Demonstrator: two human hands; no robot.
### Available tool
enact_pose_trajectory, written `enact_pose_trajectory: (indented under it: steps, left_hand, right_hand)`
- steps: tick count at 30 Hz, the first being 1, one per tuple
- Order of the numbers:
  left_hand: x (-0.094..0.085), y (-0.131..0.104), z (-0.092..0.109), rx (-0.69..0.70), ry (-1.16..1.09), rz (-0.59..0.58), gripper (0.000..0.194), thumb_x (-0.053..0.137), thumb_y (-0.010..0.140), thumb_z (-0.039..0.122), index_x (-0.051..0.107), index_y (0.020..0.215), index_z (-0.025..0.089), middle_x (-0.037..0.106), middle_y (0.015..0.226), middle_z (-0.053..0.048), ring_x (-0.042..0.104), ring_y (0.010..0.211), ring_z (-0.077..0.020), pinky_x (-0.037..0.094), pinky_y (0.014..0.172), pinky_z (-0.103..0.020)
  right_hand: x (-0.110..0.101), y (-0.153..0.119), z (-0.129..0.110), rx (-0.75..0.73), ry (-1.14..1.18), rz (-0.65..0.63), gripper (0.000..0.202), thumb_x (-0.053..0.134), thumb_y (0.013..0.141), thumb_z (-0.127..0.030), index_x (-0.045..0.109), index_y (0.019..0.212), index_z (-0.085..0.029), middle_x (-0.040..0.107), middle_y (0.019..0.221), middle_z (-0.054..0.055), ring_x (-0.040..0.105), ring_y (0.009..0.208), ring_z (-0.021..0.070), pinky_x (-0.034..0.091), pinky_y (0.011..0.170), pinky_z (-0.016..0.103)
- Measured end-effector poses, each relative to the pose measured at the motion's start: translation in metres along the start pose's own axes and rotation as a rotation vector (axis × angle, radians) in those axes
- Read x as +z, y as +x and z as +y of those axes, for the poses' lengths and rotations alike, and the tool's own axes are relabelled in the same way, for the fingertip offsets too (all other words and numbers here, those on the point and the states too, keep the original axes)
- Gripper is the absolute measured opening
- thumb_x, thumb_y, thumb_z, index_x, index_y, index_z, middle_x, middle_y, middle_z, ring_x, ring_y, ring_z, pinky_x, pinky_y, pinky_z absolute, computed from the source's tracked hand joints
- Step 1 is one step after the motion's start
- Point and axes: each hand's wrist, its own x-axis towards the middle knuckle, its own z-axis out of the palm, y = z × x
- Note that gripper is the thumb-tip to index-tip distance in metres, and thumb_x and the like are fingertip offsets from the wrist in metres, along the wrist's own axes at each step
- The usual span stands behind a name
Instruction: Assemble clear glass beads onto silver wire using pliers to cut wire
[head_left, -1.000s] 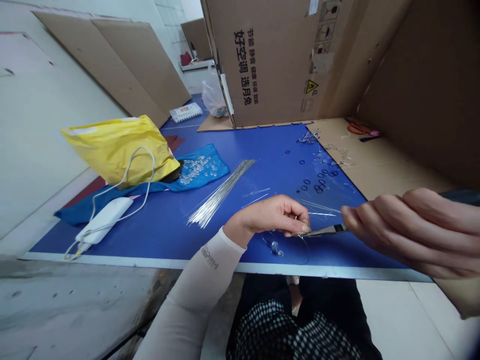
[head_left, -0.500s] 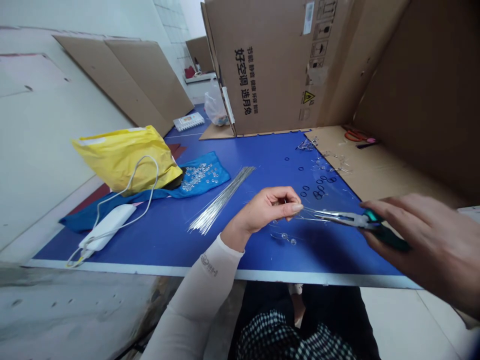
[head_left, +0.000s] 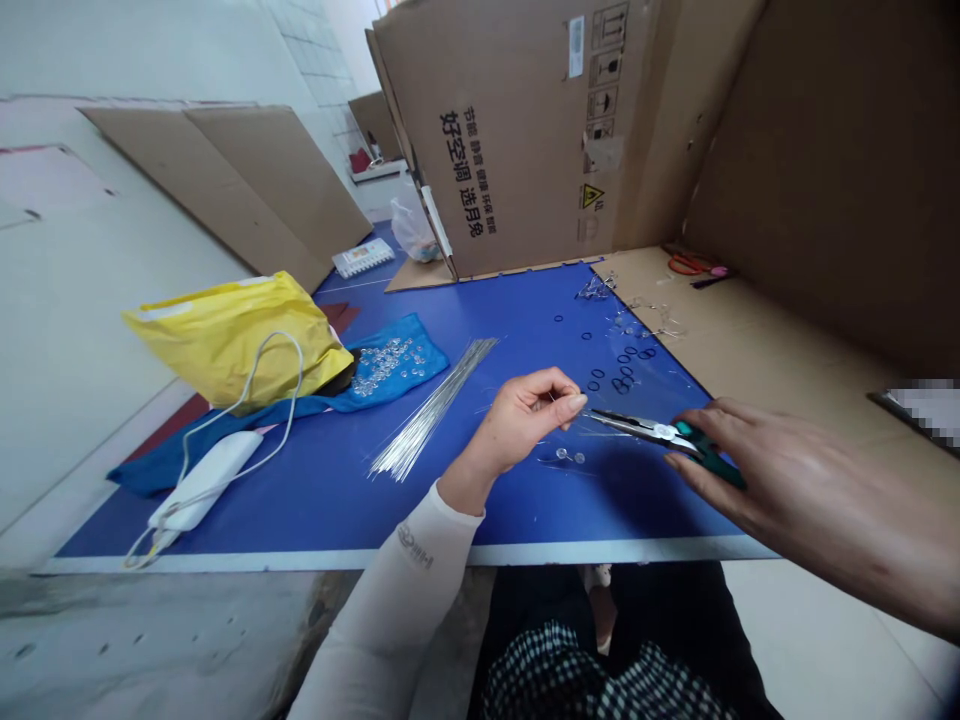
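Note:
My left hand pinches a thin wire between thumb and forefinger above the blue table. My right hand is wrapped round the green handles of long-nose pliers, whose tips point left, close to my left fingertips. Two clear beads on wire lie on the table just below. Several black rings are beyond the pliers. A bundle of straight silver wires lies left of my left hand. Clear beads are piled on a blue cloth.
A yellow bag and a white power bank with a cable are on the left. Cardboard stands behind the blue table. Red-handled scissors and wire pieces lie at the back right.
My right hand and the pliers have moved left, bringing the tips nearer my left fingers. The whole view has shifted slightly.

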Motion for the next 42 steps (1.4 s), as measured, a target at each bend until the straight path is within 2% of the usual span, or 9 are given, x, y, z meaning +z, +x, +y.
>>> enact_pose_trajectory:
  steps: [3,8,19,30,42]
  left_hand:
    - [0.001,0.0,0.0,-0.013,0.028,0.018,0.032,0.073,0.081,0.045,0.06,0.073,0.017,0.053,0.062,0.004,0.047,0.056,-0.0068,0.039,0.055,-0.021]
    - [0.002,0.0,0.001,-0.01,0.044,0.059,0.032,0.074,0.081,0.044,0.06,0.071,0.017,0.054,0.063,0.003,0.047,0.058,-0.0071,0.04,0.057,-0.021]
    - [0.002,0.001,-0.003,-0.001,0.094,0.123,0.027,0.072,0.082,0.039,0.06,0.072,0.017,0.054,0.061,0.004,0.045,0.054,-0.0066,0.036,0.053,-0.021]
    - [0.002,0.001,-0.005,-0.014,0.123,0.168,0.027,0.072,0.082,0.039,0.06,0.072,0.018,0.052,0.058,0.004,0.043,0.052,-0.0065,0.033,0.049,-0.02]
    - [0.001,0.002,-0.005,-0.015,0.09,0.147,0.028,0.073,0.08,0.04,0.06,0.071,0.017,0.052,0.058,0.004,0.043,0.051,-0.0061,0.033,0.049,-0.02]
  right_hand:
    - [-0.003,0.004,-0.003,-0.045,-0.058,-0.065,0.039,0.042,0.098,-0.051,0.061,0.082,-0.021,0.065,0.074,0.009,0.063,0.061,0.0238,0.045,0.056,0.036]
    - [-0.009,0.011,-0.009,-0.109,-0.105,-0.028,0.038,0.043,0.099,-0.048,0.06,0.08,-0.02,0.064,0.071,0.008,0.059,0.054,0.0211,0.04,0.052,0.036]
    - [-0.019,0.025,-0.016,-0.149,-0.16,-0.071,0.036,0.045,0.096,-0.046,0.057,0.074,-0.021,0.062,0.068,0.008,0.057,0.053,0.0222,0.037,0.054,0.038]
    - [-0.027,0.033,-0.023,-0.201,-0.233,-0.098,0.034,0.046,0.094,-0.044,0.055,0.069,-0.022,0.061,0.061,0.006,0.051,0.046,0.0191,0.032,0.05,0.036]
    - [-0.024,0.032,-0.021,-0.135,-0.217,-0.13,0.033,0.047,0.094,-0.045,0.054,0.071,-0.022,0.062,0.066,0.007,0.055,0.051,0.0205,0.035,0.053,0.036]
